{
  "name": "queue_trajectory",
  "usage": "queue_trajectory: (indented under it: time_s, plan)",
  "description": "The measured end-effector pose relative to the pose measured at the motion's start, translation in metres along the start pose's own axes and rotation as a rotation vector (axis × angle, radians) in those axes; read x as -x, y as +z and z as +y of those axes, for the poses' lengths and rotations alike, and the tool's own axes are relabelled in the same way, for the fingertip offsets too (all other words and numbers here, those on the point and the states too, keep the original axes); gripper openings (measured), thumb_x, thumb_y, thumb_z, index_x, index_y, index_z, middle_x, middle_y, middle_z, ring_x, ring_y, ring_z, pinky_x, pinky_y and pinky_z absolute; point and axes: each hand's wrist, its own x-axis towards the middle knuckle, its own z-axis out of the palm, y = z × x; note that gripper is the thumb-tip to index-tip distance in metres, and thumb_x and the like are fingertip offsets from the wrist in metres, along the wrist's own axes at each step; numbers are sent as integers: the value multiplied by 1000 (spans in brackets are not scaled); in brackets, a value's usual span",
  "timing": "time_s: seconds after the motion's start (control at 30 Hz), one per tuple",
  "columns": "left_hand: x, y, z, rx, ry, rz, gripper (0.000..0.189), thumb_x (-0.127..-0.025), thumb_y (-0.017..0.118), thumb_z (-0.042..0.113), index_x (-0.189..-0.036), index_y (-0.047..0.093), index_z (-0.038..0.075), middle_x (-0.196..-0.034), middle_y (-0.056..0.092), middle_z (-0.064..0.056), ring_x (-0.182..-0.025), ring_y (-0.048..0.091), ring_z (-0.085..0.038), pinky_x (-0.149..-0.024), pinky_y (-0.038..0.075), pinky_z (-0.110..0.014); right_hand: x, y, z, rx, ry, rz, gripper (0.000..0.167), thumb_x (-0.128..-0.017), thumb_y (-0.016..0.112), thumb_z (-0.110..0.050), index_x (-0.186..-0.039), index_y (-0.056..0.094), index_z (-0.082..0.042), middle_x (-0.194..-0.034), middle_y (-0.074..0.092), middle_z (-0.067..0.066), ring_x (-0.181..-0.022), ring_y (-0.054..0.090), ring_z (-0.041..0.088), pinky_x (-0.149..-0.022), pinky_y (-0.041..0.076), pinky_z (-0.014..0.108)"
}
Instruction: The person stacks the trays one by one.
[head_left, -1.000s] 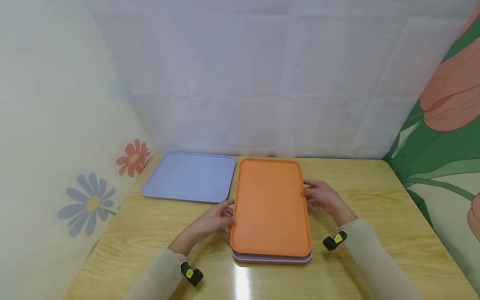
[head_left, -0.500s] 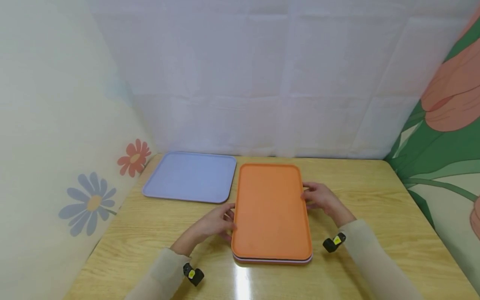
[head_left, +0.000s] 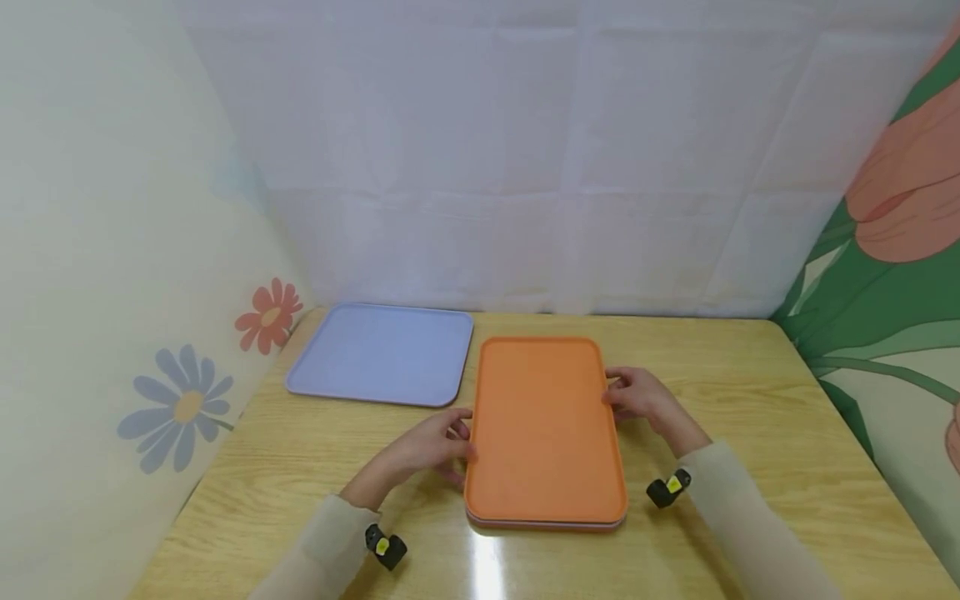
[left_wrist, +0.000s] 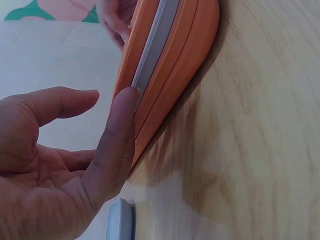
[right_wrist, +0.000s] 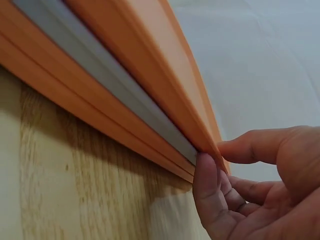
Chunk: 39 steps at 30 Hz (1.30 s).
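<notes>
Orange tray point(head_left: 547, 429) tops the stack point(right_wrist: 65, 75) on the counter point(head_left: 750, 375); my right grip point(head_left: 641, 398) pinches its right side, my left grip point(head_left: 429, 443) seemingly just touches. I judge I'm settling it; next calls for even release.

Right of the right hand point(head_left: 643, 398), the table point(head_left: 757, 383) gives wide passage; between the tray stack point(head_left: 546, 429) and the blue tray point(head_left: 382, 354) the gap is narrow; behind, white cloth point(head_left: 517, 167) blocks.
</notes>
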Motion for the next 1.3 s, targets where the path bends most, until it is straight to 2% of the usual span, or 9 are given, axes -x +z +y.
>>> queue_trajectory:
  time_s: [0.17,0.37,0.47,0.57,0.67,0.77,0.9,1.03,1.3]
  plan:
    - [-1,-5,0,-45,12,34,68,-93,66,7,-150,32,-9,-120,50,-21,-85,66,-25,-66,62,-43,0,2,4,38,16,23,63,-89,66,-3,-144,39,11,-118,62,28,-86,70,22,-78,61,40]
    - [-2,-20,1,-118,57,123,60,-99,59,8,-150,32,-11,-124,51,-27,-96,63,-32,-69,62,-42,0,6,9,-18,52,4,62,-93,62,-5,-147,35,10,-134,54,34,-94,69,23,-80,60,41]
    - [-3,-33,0,-200,82,172,59,-99,58,7,-149,33,-13,-122,53,-27,-100,62,-31,-70,61,-38,1,7,9,-31,67,-3,64,-95,61,-6,-150,33,9,-142,48,35,-101,68,27,-82,60,41]
    - [-3,-45,0,-356,95,248,59,-98,61,10,-146,37,-14,-116,58,-25,-101,64,-33,-73,59,-39,-1,7,8,-33,88,7,64,-95,61,-6,-151,33,8,-144,47,34,-104,68,28,-83,60,41]
    - [-1,-58,3,-496,61,313,62,-97,63,14,-146,38,-14,-116,61,-26,-106,63,-38,-81,57,-45,-2,7,10,-40,93,12,64,-94,61,-7,-151,34,8,-144,48,34,-104,68,29,-83,60,41]
    - [1,-71,7,-574,8,345,64,-97,62,18,-147,37,-14,-123,60,-30,-114,60,-44,-90,53,-51,-3,7,15,-59,82,11,64,-94,61,-9,-150,35,8,-142,50,32,-102,68,26,-81,60,39]
    - [3,-90,11,-620,-40,379,64,-99,58,21,-147,34,-14,-135,53,-36,-123,54,-49,-98,49,-58,-3,6,22,-118,39,-13,64,-94,61,-9,-149,35,10,-132,58,30,-97,67,21,-77,60,34]
    - [2,-111,11,-657,-65,458,68,-98,57,24,-148,32,-15,-142,46,-38,-129,48,-52,-105,42,-61,-1,4,27,-180,28,-36,65,-94,61,-10,-149,35,11,-124,63,24,-95,66,17,-75,60,32]
    - [-4,-147,-6,-715,-102,652,77,-90,62,27,-147,33,-16,-144,40,-41,-128,42,-59,-104,40,-66,0,5,25,-167,41,-39,66,-94,63,-14,-150,36,9,-133,58,26,-104,63,20,-80,60,34]
